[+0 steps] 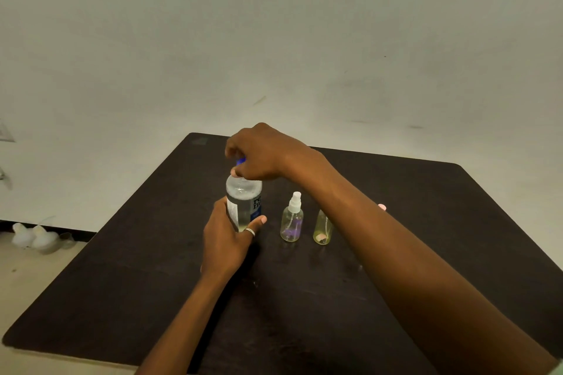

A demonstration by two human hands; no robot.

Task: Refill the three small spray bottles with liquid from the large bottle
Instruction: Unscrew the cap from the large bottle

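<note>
Head view, left hand: the left hand (225, 240) is wrapped round the lower body of the large bottle (243, 207), fingers curled across its front, with a ring (250, 232) on one finger
Head view, right hand: the right hand (259, 155) sits straight above that grip, its fingertips pinched on the blue cap (240, 160) at the bottle's top
Large bottle: upright over the dark table (152, 268), clear liquid inside, label showing between the two grips, base hidden by the left hand
First spray bottle (292, 222): just right of the left hand's grip and apart from it, upright, white sprayer on, purple bits at the bottom
Second spray bottle (322, 230): just beside the first, further right, yellowish, top hidden under the right forearm
Pink tip (382, 207): peeks past the right forearm, well right of both grips; whether it belongs to a third bottle cannot be told
</note>
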